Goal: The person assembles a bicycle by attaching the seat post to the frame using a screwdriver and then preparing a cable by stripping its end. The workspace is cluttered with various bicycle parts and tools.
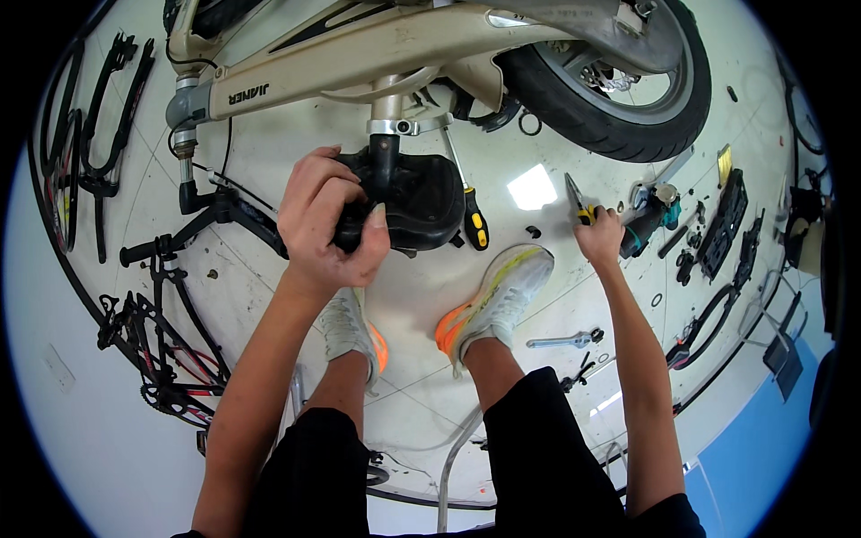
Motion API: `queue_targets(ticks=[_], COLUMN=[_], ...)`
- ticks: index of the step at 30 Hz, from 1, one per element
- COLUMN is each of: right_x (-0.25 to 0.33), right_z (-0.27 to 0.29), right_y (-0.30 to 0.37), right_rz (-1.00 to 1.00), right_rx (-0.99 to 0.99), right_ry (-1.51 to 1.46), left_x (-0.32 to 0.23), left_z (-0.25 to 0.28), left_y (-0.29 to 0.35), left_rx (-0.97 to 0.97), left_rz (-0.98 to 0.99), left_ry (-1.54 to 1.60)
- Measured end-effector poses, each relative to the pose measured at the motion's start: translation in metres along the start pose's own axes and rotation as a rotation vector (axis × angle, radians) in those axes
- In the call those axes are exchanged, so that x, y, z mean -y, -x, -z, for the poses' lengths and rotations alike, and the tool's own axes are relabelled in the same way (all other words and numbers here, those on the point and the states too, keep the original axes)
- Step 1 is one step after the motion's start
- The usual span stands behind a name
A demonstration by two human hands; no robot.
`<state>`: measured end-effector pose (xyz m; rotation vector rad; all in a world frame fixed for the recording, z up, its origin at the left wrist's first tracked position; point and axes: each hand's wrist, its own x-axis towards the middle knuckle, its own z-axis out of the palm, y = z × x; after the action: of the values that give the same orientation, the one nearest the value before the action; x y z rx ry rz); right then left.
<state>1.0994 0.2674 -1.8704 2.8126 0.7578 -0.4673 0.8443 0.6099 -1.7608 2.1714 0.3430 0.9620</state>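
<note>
My left hand (325, 220) is closed around the near left end of a black bike saddle (432, 202), thumb toward me. The saddle's dark seat post (385, 161) runs into a silver clamp (399, 127) on the beige bike frame (345, 65), which lies on its side. Over the floor to the right, my right hand (599, 238) is wrapped around the handles of a pair of pliers (574, 192). Their pointed jaws face away from me, and the fingers cover most of the yellow-and-black grips. A yellow-and-black screwdriver (475, 224) lies just right of the saddle.
The bike's rear wheel (619, 90) is at the far right; its handlebar (215, 211) reaches the left side. Black forks (108, 134) and bike frames (170, 359) lie at left. A wrench (563, 341) is near my right shoe (507, 296). Several loose parts lie around a black case (722, 224).
</note>
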Motion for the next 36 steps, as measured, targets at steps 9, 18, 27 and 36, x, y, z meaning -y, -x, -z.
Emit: queue_targets(ticks=[9, 18, 27, 36], right_x=[0.089, 0.174, 0.209, 0.216], right_z=[0.139, 0.158, 0.149, 0.139], right_y=[0.056, 0.034, 0.03, 0.026], right_rz=[0.116, 0.616, 0.645, 0.603], right_rx=[0.971, -0.051, -0.189, -0.286], right_ry=[-1.48, -0.209, -0.14, -0.131], left_x=[-0.005, -0.002, 0.011, 0.012], left_z=[-0.002, -0.004, 0.003, 0.006], left_y=[0.012, 0.014, 0.019, 0.016], left_rx=[-0.02, -0.023, -0.038, -0.006], left_rz=[0.008, 0.008, 0.005, -0.002], left_ry=[0.011, 0.003, 0.018, 0.016])
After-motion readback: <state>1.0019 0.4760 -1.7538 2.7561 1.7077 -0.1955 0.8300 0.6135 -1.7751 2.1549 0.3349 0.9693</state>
